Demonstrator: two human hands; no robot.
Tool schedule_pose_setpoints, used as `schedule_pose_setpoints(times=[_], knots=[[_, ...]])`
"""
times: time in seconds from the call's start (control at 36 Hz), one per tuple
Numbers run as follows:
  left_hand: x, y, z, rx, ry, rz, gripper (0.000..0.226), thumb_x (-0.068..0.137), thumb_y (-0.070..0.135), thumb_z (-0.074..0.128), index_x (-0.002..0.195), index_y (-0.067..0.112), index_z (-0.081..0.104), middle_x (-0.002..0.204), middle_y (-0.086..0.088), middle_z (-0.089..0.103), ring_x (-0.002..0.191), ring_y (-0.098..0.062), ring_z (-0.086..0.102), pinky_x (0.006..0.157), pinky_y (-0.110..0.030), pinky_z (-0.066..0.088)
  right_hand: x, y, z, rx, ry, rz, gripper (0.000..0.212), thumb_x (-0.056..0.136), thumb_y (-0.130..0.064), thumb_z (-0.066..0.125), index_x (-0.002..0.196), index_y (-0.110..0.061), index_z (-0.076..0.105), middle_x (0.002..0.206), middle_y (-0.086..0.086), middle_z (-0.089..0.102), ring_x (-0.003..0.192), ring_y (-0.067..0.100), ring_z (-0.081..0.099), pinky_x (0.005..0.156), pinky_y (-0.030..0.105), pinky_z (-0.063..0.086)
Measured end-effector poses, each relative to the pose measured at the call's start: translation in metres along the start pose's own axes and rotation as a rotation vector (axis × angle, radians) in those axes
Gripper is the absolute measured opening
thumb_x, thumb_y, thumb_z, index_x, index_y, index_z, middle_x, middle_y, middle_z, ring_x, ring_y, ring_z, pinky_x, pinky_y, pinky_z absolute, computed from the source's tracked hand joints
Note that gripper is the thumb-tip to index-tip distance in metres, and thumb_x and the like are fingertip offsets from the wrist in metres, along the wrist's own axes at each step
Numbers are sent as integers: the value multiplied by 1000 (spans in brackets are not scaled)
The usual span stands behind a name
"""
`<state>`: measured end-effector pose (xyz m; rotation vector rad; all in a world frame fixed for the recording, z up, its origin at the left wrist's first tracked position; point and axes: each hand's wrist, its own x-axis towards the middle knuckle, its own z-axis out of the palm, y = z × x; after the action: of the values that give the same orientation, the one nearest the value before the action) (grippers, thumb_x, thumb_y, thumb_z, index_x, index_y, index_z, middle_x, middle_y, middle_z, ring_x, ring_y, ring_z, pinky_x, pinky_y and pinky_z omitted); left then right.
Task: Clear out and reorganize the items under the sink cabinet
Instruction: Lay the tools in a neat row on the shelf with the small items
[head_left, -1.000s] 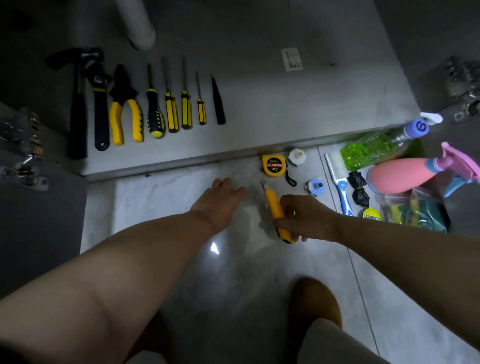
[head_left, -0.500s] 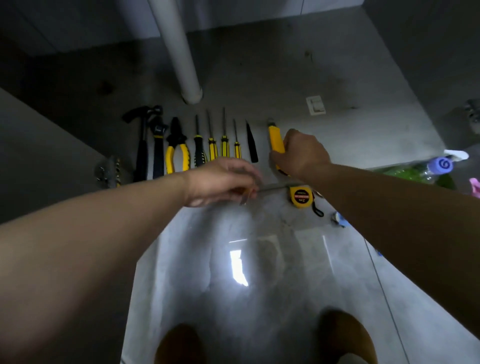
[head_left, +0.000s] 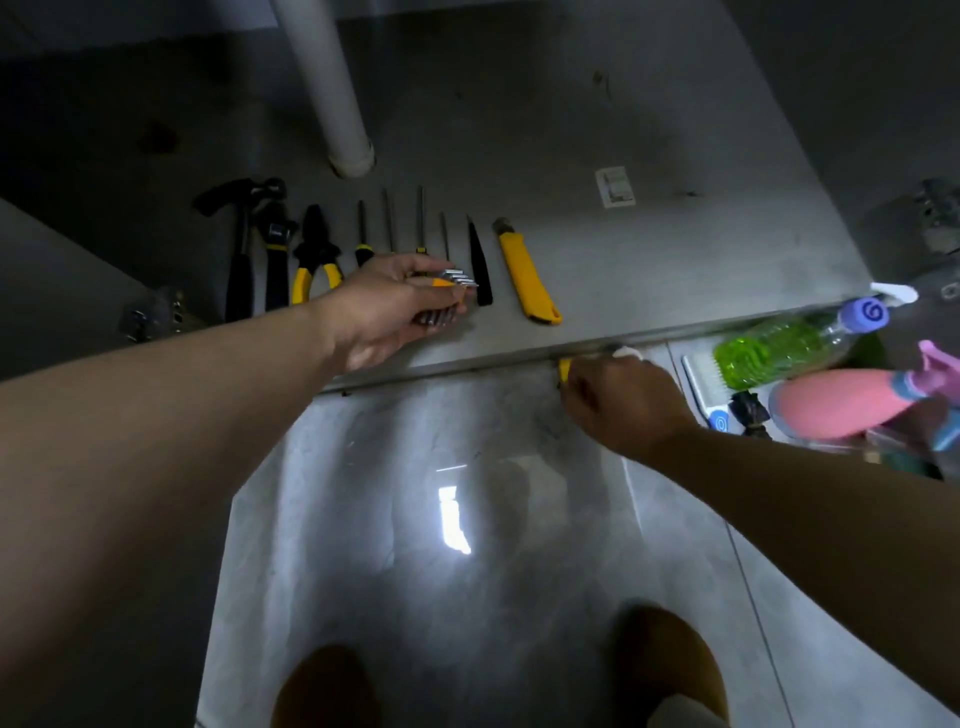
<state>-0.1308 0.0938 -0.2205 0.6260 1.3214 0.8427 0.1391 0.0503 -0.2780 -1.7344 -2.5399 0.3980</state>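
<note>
My left hand (head_left: 389, 312) is shut on a bundle of metal hex keys (head_left: 454, 280) in a yellow holder, held just above the tool row on the cabinet floor (head_left: 675, 260). That row runs hammer (head_left: 239, 249), wrench (head_left: 275, 249), yellow-handled pliers (head_left: 314, 260), several screwdrivers (head_left: 389, 218), a black pointed tool (head_left: 480, 265), then a yellow utility knife (head_left: 527, 275) lying free. My right hand (head_left: 623, 400) is down on the tiled floor by the cabinet lip, curled over a yellow tape measure (head_left: 564, 370), which is mostly hidden.
A white drain pipe (head_left: 332, 88) stands behind the tools. On the tiles at right lie a green bottle (head_left: 779, 348), a pink spray bottle (head_left: 831, 405), a brush (head_left: 698, 382) and small items. Door hinges (head_left: 940, 218) flank the opening. My shoes (head_left: 670, 670) are below.
My right hand left the utility knife at the right end of the tool row and dropped back to the tape measure on the tiles. My left hand now holds the hex keys over the row.
</note>
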Motion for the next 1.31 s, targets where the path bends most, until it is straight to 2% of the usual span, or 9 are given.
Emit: schedule_pose_setpoints(times=[0.11,0.22,0.56,0.69,0.81,0.94,1.03,1.14,1.31], knots=[[4,-6,4,59,53,75,23,89,-1,73,106,13,66,89,-2,79,76,-12,74,69,-23,59,-9,17,31,-109,-271,130,52,88,-32,61,136,-21,44,141,10,41,92,39,65,64,37,46],[8,-2,4,81,112,105,32,94,2,68,125,11,66,96,-7,77,79,-13,71,64,-20,57,10,19,48,-46,-300,223,85,85,-28,67,155,-20,19,160,9,18,109,40,62,71,39,47],[27,24,8,247,184,181,32,102,-6,50,132,3,53,106,-10,67,83,-13,66,70,-18,57,-1,-7,56,-23,-513,149,83,75,-58,74,139,-22,35,123,4,45,97,28,62,72,41,55],[43,38,5,265,234,245,29,99,-8,56,123,7,62,98,-3,67,71,-9,68,73,-22,60,13,-26,-14,528,-656,-22,33,76,-39,80,99,-25,62,97,-2,66,84,13,65,76,36,56],[60,47,1,282,267,252,24,96,-5,62,111,14,63,103,-1,68,80,-14,72,81,-29,61,52,-33,-67,902,-377,44,31,81,-10,80,108,-17,67,92,0,67,74,4,62,64,17,50],[78,52,5,253,303,259,23,93,-6,65,100,16,66,112,-8,69,103,-29,71,92,-38,60,131,-20,-83,524,38,172,54,76,-33,84,122,-20,59,117,6,57,98,19,59,71,27,43],[87,53,10,262,295,261,23,92,-8,65,93,15,68,100,-7,68,103,-28,69,94,-42,59,165,-14,-78,387,54,198,67,76,-39,82,132,-19,52,129,14,47,98,21,50,77,24,38],[104,57,13,299,299,260,24,92,-11,63,109,4,70,118,-17,69,108,-30,69,92,-43,60,191,-13,-67,356,11,265,72,78,-44,80,140,-28,48,135,13,39,106,32,51,62,25,43],[129,55,16,358,348,313,31,86,-11,67,110,8,69,107,-13,70,92,-26,70,65,-27,60,210,-15,-51,296,18,281,67,85,-31,76,145,-25,48,138,13,37,119,38,52,97,40,50]])
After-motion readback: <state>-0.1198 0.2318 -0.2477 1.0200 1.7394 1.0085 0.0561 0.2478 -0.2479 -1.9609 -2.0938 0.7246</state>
